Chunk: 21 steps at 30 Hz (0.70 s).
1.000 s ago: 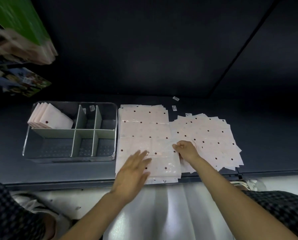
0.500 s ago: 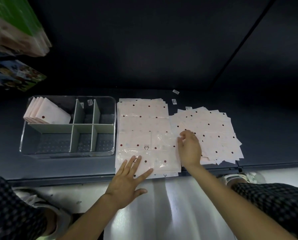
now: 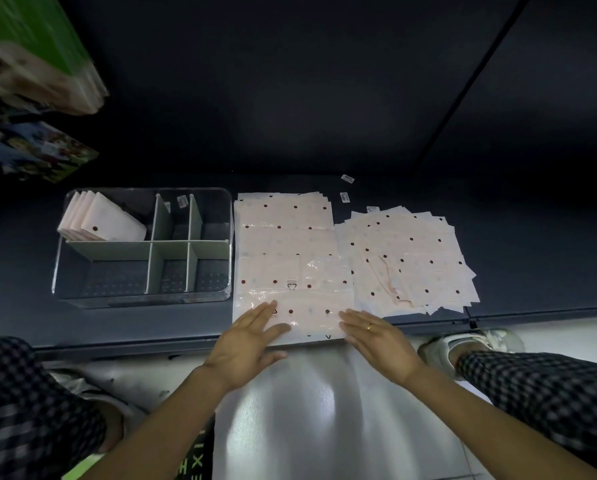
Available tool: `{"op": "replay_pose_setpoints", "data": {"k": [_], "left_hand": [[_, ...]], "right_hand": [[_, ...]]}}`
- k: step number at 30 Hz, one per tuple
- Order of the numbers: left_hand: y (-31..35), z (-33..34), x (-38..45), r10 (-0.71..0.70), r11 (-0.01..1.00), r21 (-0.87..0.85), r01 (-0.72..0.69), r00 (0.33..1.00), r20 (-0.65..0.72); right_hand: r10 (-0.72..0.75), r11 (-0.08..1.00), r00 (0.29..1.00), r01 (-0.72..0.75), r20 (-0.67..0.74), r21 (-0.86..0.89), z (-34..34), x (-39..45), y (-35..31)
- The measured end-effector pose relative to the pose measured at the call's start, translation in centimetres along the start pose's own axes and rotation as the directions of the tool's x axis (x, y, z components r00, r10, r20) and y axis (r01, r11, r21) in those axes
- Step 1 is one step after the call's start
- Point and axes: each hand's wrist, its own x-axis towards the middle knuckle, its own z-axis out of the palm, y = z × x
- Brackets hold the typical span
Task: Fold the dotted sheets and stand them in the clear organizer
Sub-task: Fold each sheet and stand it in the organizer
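Inside clear organizer (image 3: 141,296), back-left compartment: folded dotted sheets (image 3: 99,221); both grips flat, empty.

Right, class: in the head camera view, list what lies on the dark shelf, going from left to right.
Clear organizer holding folded dotted sheets → neat stack of flat dotted sheets → fanned-out pile of dotted sheets.
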Motion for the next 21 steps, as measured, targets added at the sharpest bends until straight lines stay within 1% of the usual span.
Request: {"op": "replay_pose_setpoints", "data": {"k": [2, 4, 7, 10, 12, 14, 16, 17, 18, 20, 21], "left_hand": [[-0.2, -0.3, 0.0, -0.028, 0.994, -0.108, 0.022, 0.998, -0.053], [-0.3, -0.5, 0.3, -0.046, 0.985, -0.168, 0.026, 0.992, -0.118], [-0.4, -0.3, 0.9, -0.112, 0.971, -0.229, 0.064, 0.973, -0.203], [-0.6, 0.0, 1.4, -0.166, 0.955, -0.281, 0.095, 0.957, -0.239], [-0.7, 0.1, 1.5, -0.175, 0.954, -0.281, 0.104, 0.954, -0.243], [-0.6, 0.1, 1.7, -0.181, 0.955, -0.274, 0.112, 0.954, -0.240], [-0.5, 0.0, 1.8, -0.178, 0.957, -0.266, 0.114, 0.957, -0.231], [-0.4, -0.3, 1.9, -0.174, 0.957, -0.268, 0.111, 0.960, -0.222], [-0.4, -0.6, 2.1, -0.169, 0.956, -0.274, 0.109, 0.964, -0.205], [-0.6, -1.5, 2.4, -0.130, 0.961, -0.263, 0.087, 0.980, -0.151], [-0.6, -2.0, 2.6, -0.106, 0.967, -0.245, 0.075, 0.987, -0.118]], "right_hand": [[0.065, 0.998, 0.998, -0.064, -0.006, 0.025, -0.1, 0.3, 0.0], [0.114, 0.993, 0.994, -0.113, -0.008, 0.036, 0.0, 0.7, -0.1], [0.110, 0.994, 0.994, -0.110, -0.020, 0.021, 0.5, 1.2, -0.2], [0.060, 0.998, 0.997, -0.061, -0.041, -0.023, 0.7, 1.5, 0.0], [-0.039, 0.995, 0.996, 0.032, -0.075, -0.089, 1.1, 1.3, 0.5], [-0.093, 0.984, 0.990, 0.076, -0.108, -0.159, 1.2, 1.2, 0.8], [-0.084, 0.986, 0.991, 0.068, -0.107, -0.151, 1.0, 1.6, 0.6], [-0.037, 0.994, 0.996, 0.028, -0.084, -0.106, 0.7, 1.9, 0.3], [0.055, 0.998, 0.998, -0.056, -0.038, -0.023, 0.4, 2.1, 0.2], [0.240, 0.948, 0.962, -0.261, 0.129, 0.181, -0.5, 2.7, 0.2], [0.279, 0.902, 0.931, -0.338, 0.234, 0.270, -1.0, 2.8, 0.4]]}}
